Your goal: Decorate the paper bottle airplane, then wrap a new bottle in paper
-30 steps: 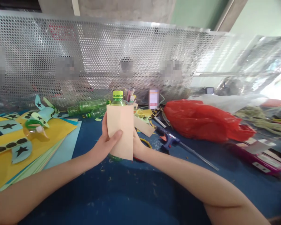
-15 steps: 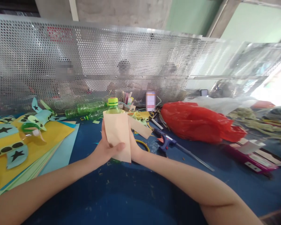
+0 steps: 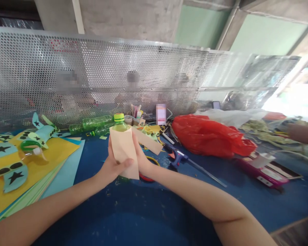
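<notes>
A green plastic bottle [image 3: 120, 127] with a yellow-green cap stands upright between my hands. Against its near side lies a cream sheet of paper [image 3: 124, 147]. My left hand [image 3: 114, 164] is closed round the bottle's left side, its thumb pressing the paper's lower part. On the other side my right hand [image 3: 141, 158] grips bottle and paper; its fingers are mostly hidden behind them. A cream paper strip [image 3: 149, 140] lies just behind the right hand. Below that wrist, a roll of tape [image 3: 146, 178] with a red and yellow rim shows in part.
Coloured paper sheets [image 3: 66, 147] and bottle-and-paper planes [image 3: 42, 133] lie at left. Green bottles [image 3: 97, 121] lie at the back. To the right are a blue glue gun [image 3: 178, 155], a red plastic bag [image 3: 207, 135] and a magenta case [image 3: 264, 174]. Another person's hand [image 3: 301, 133] is at far right.
The view has shifted slightly, so most things sit a little lower and further left. My hands keep their hold on the bottle and paper. At far right another person's hand has come further in.
</notes>
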Action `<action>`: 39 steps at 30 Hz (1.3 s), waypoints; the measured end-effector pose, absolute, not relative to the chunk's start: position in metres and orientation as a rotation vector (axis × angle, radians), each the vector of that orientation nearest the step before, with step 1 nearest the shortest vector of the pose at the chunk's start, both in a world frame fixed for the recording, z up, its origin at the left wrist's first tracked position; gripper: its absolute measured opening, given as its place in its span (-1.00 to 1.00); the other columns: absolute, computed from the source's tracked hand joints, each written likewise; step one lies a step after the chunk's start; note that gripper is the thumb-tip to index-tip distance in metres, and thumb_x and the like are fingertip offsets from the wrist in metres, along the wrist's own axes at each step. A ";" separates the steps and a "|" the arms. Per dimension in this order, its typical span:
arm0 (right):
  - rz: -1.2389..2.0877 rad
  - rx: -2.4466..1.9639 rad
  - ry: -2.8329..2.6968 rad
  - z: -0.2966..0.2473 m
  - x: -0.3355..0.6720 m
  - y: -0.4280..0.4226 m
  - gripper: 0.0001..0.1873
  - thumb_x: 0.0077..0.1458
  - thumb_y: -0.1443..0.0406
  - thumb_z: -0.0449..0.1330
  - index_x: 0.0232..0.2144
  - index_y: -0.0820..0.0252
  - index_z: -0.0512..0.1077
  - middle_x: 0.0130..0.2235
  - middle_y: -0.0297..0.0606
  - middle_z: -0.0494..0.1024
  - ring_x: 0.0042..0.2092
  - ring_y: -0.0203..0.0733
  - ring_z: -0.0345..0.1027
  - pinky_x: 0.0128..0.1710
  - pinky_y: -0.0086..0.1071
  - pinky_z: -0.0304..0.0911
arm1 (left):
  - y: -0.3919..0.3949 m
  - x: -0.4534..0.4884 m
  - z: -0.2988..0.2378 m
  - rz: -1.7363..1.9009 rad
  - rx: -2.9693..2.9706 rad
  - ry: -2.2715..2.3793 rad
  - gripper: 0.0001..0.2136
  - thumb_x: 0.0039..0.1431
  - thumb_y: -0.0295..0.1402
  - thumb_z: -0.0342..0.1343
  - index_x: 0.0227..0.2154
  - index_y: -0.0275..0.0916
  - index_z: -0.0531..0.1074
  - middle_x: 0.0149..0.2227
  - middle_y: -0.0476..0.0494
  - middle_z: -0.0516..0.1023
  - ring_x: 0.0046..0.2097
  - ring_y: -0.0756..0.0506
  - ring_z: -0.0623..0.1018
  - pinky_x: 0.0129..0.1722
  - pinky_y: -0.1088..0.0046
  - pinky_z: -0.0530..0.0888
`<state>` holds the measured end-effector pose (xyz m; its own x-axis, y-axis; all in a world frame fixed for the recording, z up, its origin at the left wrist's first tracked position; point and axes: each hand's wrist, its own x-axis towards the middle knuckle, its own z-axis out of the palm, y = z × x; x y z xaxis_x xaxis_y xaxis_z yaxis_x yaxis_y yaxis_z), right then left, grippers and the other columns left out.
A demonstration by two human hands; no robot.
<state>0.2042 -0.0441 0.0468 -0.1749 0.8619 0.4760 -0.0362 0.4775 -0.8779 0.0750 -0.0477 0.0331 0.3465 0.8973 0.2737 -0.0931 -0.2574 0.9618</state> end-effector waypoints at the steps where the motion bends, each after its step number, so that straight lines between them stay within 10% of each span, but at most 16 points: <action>1: 0.988 -0.743 -1.508 0.051 0.205 -0.044 -0.13 -0.09 -0.05 0.26 0.24 -0.04 0.08 0.20 -0.20 0.32 0.22 0.05 0.18 0.20 -0.09 0.19 | -0.046 0.074 0.034 1.150 1.522 0.768 0.15 -0.09 -0.10 0.32 0.31 -0.12 -0.49 0.30 -0.39 0.15 0.26 -0.32 0.30 0.19 0.05 0.34; 29: 1.289 -0.923 -1.212 0.042 0.207 -0.028 -0.48 -0.04 0.07 0.26 -0.02 0.02 0.32 -0.09 -0.22 0.56 -0.06 -0.01 0.46 -0.07 -0.10 0.42 | -0.031 0.074 0.035 1.024 1.351 0.755 0.18 -0.22 -0.30 0.45 0.35 -0.09 -0.28 0.28 -0.31 0.20 0.28 -0.28 0.24 0.25 0.05 0.27; 39: 1.266 -0.841 -1.308 0.054 0.207 -0.027 -0.31 0.18 -0.21 -0.19 -0.03 0.10 0.42 -0.06 -0.15 0.58 0.08 0.02 0.38 0.03 -0.08 0.32 | -0.034 0.075 0.032 1.045 1.328 0.740 0.13 -0.17 -0.34 0.42 0.34 -0.08 -0.27 0.27 -0.30 0.23 0.26 -0.30 0.28 0.24 -0.03 0.26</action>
<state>0.2069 -0.0268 0.0541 -0.1708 0.9614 0.2156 -0.1845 0.1838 -0.9655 0.0755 -0.0338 0.0325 0.3878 0.9122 0.1324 -0.1787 -0.0665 0.9817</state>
